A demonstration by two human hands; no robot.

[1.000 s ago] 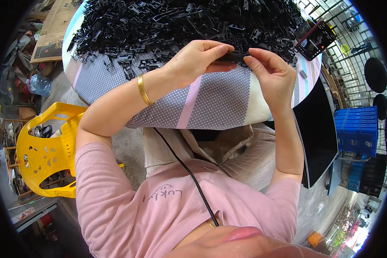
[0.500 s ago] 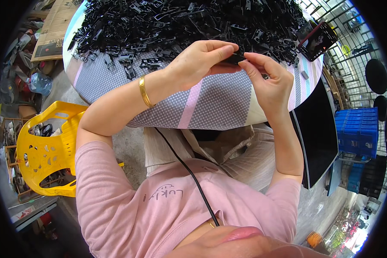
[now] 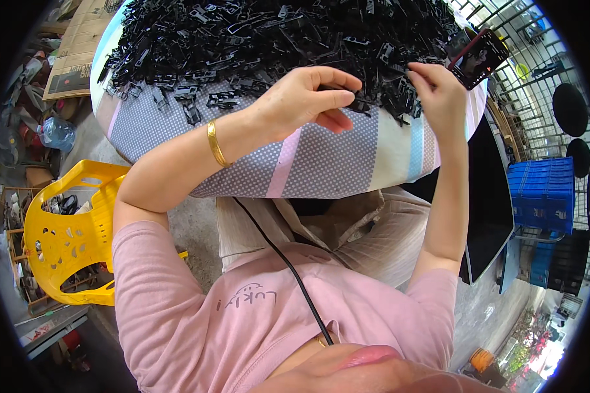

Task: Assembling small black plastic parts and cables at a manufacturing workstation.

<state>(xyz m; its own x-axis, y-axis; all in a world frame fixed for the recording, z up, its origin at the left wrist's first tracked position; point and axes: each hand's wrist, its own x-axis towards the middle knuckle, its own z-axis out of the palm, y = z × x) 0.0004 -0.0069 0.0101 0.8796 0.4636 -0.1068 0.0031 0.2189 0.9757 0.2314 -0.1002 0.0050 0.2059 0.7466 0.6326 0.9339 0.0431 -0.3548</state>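
A big heap of small black clip-like parts (image 3: 269, 46) covers the far side of the round table, some with shiny metal bits. Over its near edge, my left hand (image 3: 305, 98) is curled, thumb and fingers bent towards each other. A dark sliver shows between them, seemingly one small black part, mostly hidden by the fingers. At the right side of the heap, my right hand (image 3: 441, 95) points away from me with thumb and forefinger drawn together. Whatever is at those fingertips is too small to make out against the black parts.
A patterned tablecloth (image 3: 334, 157) covers the table. At its right edge leans a phone-like screen (image 3: 480, 59). A yellow plastic chair (image 3: 69, 232) stands to my left, blue crates (image 3: 541, 193) to my right. A black cable (image 3: 278, 249) runs down in front of me.
My hands were together over the heap's near edge, fingers on a small black part. Now my right hand has moved right to the heap, while my left stays near the same place.
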